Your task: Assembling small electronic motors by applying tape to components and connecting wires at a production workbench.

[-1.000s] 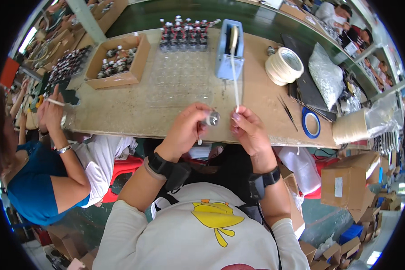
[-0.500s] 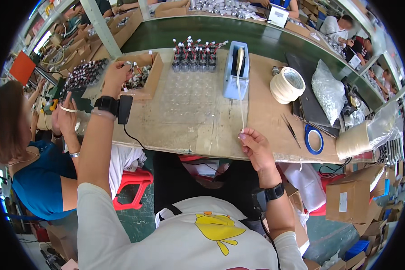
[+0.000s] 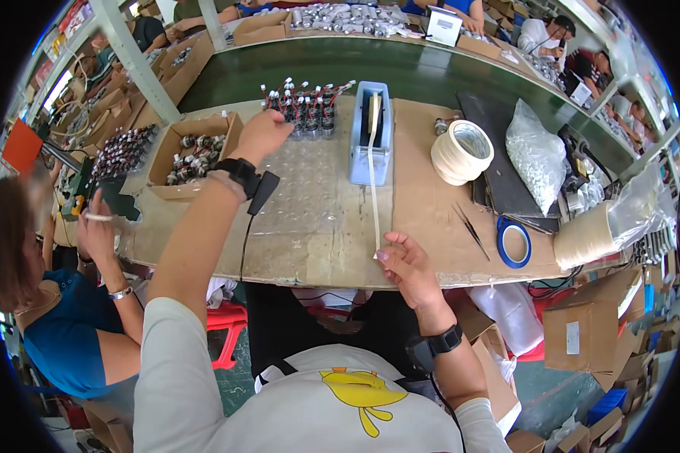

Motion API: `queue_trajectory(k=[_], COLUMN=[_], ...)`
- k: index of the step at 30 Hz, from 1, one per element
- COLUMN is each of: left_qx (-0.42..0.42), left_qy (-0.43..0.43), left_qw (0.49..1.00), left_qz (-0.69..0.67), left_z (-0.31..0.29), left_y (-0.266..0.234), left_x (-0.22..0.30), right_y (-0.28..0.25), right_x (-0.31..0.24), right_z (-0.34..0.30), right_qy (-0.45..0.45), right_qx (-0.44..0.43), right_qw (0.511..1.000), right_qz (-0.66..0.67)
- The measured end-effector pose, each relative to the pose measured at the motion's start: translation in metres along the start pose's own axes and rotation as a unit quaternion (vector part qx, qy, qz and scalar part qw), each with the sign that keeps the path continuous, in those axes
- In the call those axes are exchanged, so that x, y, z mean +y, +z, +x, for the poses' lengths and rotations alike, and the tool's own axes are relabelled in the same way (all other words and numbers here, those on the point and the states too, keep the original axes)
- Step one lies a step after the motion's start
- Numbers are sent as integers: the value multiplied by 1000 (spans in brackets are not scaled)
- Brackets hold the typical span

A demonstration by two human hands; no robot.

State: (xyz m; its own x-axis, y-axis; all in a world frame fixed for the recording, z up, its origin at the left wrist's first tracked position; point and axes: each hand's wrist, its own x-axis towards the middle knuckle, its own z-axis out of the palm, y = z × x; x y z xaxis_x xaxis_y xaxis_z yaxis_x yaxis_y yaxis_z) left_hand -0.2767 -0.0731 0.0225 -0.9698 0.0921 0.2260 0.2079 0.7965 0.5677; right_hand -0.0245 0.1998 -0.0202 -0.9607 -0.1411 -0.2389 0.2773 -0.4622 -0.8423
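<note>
My left hand reaches over the clear plastic tray, beside a cluster of small black motor-like parts with red wires and white plugs. Its fingers are curled together; what they hold, if anything, is hidden. Near the table's front edge, my right hand pinches the free end of a pale tape strip between thumb and forefinger. The strip runs taut from the blue tape dispenser. To the left of the tray, an open cardboard box contains several more small wired parts.
Right of the dispenser are cream tape rolls, tweezers, a blue tape roll and a plastic bag of small white pieces. A co-worker in blue sits at my left. A green belt runs behind the table.
My left hand has moved right, from the cardboard box to the wired parts on the tray. My right hand still pinches the tape strip. The whole view has shifted slightly.
</note>
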Motion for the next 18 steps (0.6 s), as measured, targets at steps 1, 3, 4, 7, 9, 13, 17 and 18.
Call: queue_trajectory(k=[1, 3, 4, 7, 9, 13, 17, 18], left_qx=[-3, -10, -12, -40, -21, 11, -53, -58], left_qy=[-8, -20, -15, -6, -2, -40, -90, -94], left_qw=[999, 987, 987, 988, 992, 993, 879, 878], left_qz=[53, 159, 158, 150, 120, -107, -465, -466], left_z=[4, 11, 13, 14, 13, -3, -58, -78], left_y=[5, 14, 17, 16, 5, -15, -33, -35], left_x=[3, 11, 15, 15, 15, 33, 69, 75], right_y=[0, 1, 1, -2, -3, -1, 11, 18], right_x=[-1, -4, -5, 2, 1, -3, -8, -21], right_z=[2, 2, 1, 0, -1, -2, -2, -3], right_qy=[0, 2, 2, -2, -8, -1, -42, -80], right_qx=[3, -6, -9, -8, -13, -23, 7, -6], right_qw=[1000, 1000, 1000, 1000, 1000, 1000, 999, 995], right_qz=[0, 4, 7, 9, 6, 2, -31, -64])
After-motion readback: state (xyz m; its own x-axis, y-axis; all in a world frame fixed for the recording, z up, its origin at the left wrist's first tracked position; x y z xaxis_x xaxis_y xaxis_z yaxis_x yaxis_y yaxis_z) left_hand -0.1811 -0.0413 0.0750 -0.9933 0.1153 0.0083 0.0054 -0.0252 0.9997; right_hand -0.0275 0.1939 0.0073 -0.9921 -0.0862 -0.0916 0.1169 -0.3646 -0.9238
